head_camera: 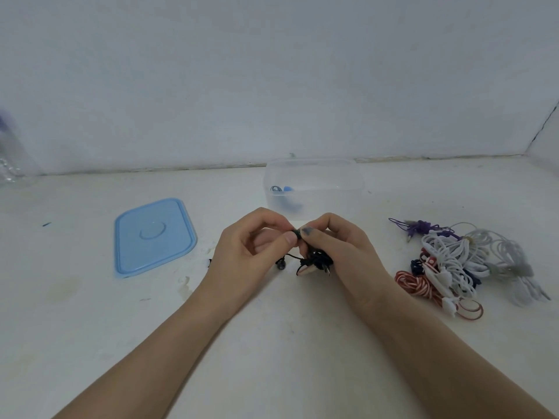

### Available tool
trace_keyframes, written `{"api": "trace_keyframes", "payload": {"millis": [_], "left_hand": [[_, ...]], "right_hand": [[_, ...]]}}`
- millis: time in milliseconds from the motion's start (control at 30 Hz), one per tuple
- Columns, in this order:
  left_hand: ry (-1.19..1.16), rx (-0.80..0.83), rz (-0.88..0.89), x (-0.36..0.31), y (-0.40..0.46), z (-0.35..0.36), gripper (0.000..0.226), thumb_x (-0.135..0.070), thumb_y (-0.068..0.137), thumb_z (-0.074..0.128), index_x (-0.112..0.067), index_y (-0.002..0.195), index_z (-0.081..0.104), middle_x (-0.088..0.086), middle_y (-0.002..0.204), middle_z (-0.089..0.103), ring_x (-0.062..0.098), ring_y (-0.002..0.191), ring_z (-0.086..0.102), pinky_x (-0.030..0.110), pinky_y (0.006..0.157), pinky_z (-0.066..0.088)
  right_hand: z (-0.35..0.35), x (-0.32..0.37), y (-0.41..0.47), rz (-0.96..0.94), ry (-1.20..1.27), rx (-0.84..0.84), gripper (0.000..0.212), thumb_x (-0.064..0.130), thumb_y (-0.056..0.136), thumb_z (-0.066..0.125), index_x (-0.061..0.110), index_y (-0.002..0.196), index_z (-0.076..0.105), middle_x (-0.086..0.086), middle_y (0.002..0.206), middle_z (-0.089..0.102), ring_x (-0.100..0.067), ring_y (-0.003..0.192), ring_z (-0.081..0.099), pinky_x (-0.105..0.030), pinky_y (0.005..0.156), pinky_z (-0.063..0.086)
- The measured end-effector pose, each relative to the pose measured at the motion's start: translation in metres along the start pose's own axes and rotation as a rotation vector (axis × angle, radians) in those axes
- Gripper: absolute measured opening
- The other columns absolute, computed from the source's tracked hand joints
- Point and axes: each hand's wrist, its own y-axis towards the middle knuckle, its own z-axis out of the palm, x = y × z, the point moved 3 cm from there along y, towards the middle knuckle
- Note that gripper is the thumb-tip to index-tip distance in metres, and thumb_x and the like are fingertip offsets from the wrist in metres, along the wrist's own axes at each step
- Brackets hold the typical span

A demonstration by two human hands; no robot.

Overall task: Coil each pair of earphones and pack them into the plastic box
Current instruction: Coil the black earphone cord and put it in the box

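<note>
A pair of black earphones [314, 261] is bunched in a small coil just above the white table. My right hand [341, 252] holds the bundle, with thumb and fingers curled round it. My left hand [251, 252] pinches the black cord at the top of the bundle, thumb to fingertip, touching the right thumb. One black earbud [281, 264] dangles below between the hands. Behind the hands stands the clear plastic box [314, 182], open, with a blue pair of earphones [286, 196] inside it.
The box's blue lid [154, 235] lies flat to the left. A tangled heap of white, purple and red-striped earphones [459, 261] lies to the right. A clear bottle [12, 158] stands at the far left by the wall.
</note>
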Motion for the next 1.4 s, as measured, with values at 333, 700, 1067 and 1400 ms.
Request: {"api": "trace_keyframes", "payload": {"millis": [333, 700, 1067, 1400], "left_hand": [[0.045, -0.040, -0.030, 0.002, 0.000, 0.001, 0.005, 0.002, 0.095, 0.064, -0.002, 0.095, 0.064, 0.005, 0.077, 0.075, 0.024, 0.080, 0.073, 0.035, 0.079, 0.057], [0.250, -0.155, -0.155, -0.019, 0.023, -0.012, 0.013, -0.006, 0.091, 0.065, -0.017, 0.085, 0.065, -0.003, 0.079, 0.073, 0.014, 0.082, 0.074, 0.024, 0.078, 0.054], [0.390, 0.021, -0.147, -0.086, 0.126, -0.026, 0.006, -0.008, 0.092, 0.062, -0.010, 0.088, 0.068, 0.009, 0.085, 0.075, 0.014, 0.072, 0.072, 0.034, 0.079, 0.062], [1.001, 0.293, -0.229, -0.034, 0.171, -0.021, 0.023, -0.019, 0.096, 0.051, -0.017, 0.102, 0.073, -0.001, 0.101, 0.069, 0.022, 0.097, 0.062, 0.029, 0.079, 0.048]], "right_hand": [[0.001, 0.000, 0.001, 0.016, -0.012, -0.007, 0.014, 0.005, 0.099, 0.056, -0.002, 0.087, 0.060, -0.004, 0.068, 0.065, -0.013, 0.066, 0.060, -0.024, 0.065, 0.052], [-0.003, 0.014, 0.006, 0.079, -0.519, 0.131, 0.051, 0.009, 0.078, 0.080, 0.028, 0.121, 0.059, 0.003, 0.108, 0.067, -0.012, 0.093, 0.070, -0.034, 0.082, 0.060], [-0.008, 0.119, 0.084, 0.127, -0.343, 0.011, 0.016, 0.002, 0.092, 0.064, 0.000, 0.108, 0.065, -0.014, 0.085, 0.068, -0.019, 0.063, 0.065, -0.030, 0.062, 0.061], [0.001, 0.085, 0.152, 0.269, -0.838, 0.001, 0.026, -0.001, 0.089, 0.059, -0.009, 0.112, 0.067, -0.022, 0.092, 0.071, -0.034, 0.083, 0.072, -0.045, 0.086, 0.061]]}}
